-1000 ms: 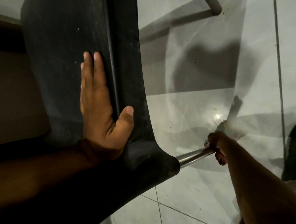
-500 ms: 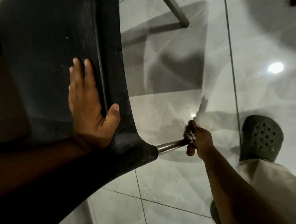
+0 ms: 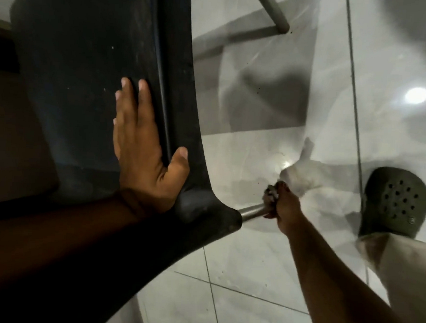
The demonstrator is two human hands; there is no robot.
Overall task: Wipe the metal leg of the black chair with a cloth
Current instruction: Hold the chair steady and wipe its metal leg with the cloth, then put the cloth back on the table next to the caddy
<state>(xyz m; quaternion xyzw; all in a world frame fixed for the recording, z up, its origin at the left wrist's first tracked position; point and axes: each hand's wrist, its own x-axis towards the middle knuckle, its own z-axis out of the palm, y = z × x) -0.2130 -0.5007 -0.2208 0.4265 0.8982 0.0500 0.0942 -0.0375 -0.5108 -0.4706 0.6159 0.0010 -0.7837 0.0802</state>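
The black chair [image 3: 88,66] fills the left and middle of the head view, its plastic seat shell seen from above. My left hand [image 3: 143,147] lies flat on the seat by its right rim, fingers together, thumb over the edge. A metal leg [image 3: 251,212] sticks out from under the seat's front corner toward the right. My right hand [image 3: 282,208] is closed around that leg close to the seat, with a dark crumpled cloth [image 3: 271,196] bunched in its fist against the metal. The rest of the leg is hidden behind the hand.
Glossy pale floor tiles [image 3: 250,276] with grout lines and a lamp reflection [image 3: 416,95]. Another chair leg [image 3: 273,10] reaches the floor at the top. My foot in a dark green perforated clog [image 3: 396,202] stands at the right, below it a light trouser leg [image 3: 409,278].
My right hand with the cloth has slid up the leg toward the seat, leaving less bare metal showing. The left hand stays pressed on the seat. The view has shifted.
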